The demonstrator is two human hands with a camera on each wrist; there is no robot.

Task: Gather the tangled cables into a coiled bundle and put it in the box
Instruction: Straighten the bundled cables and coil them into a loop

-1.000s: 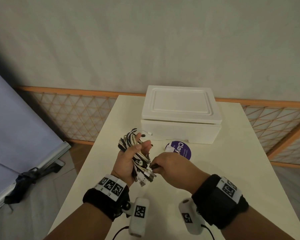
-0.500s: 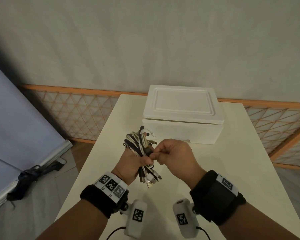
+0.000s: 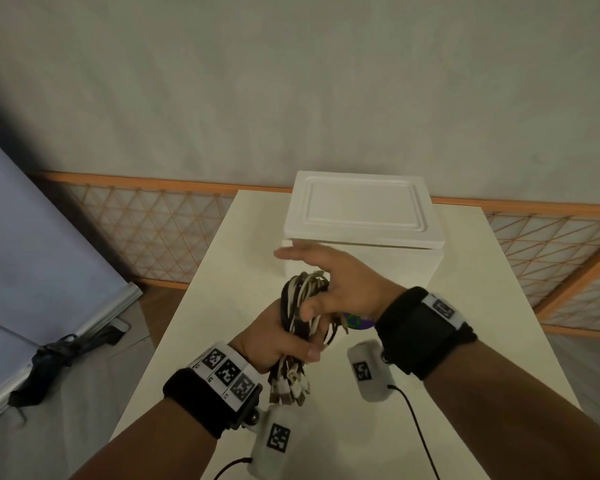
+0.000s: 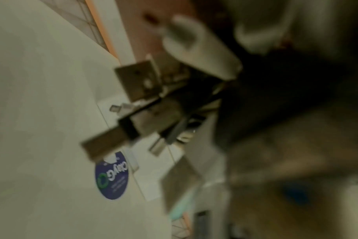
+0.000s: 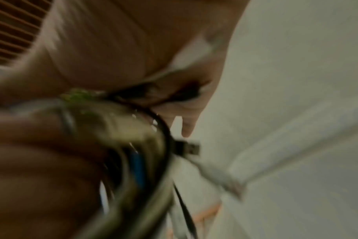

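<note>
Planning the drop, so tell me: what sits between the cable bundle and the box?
In the head view, the open right hand lies between the cable bundle, gripped by the left hand, and the lidded box.

The box at twelve o'clock looks like matt white foam, its lid smooth with a moulded raised border. The bench carrying it has a smooth cream top with a dull, even sheen. The cable bundle mixes black and off-white plastic-sheathed cords, slightly glossy; in the left wrist view its plugs end in dull grey metal shells. A round sticker on the bench looks like glossy printed paper, purple with white lettering. Black cloth wristbands carry matt white printed markers. At three and nine o'clock, the lattice screens have orange wood-like frames. The wall looks matt and faintly mottled.
</note>
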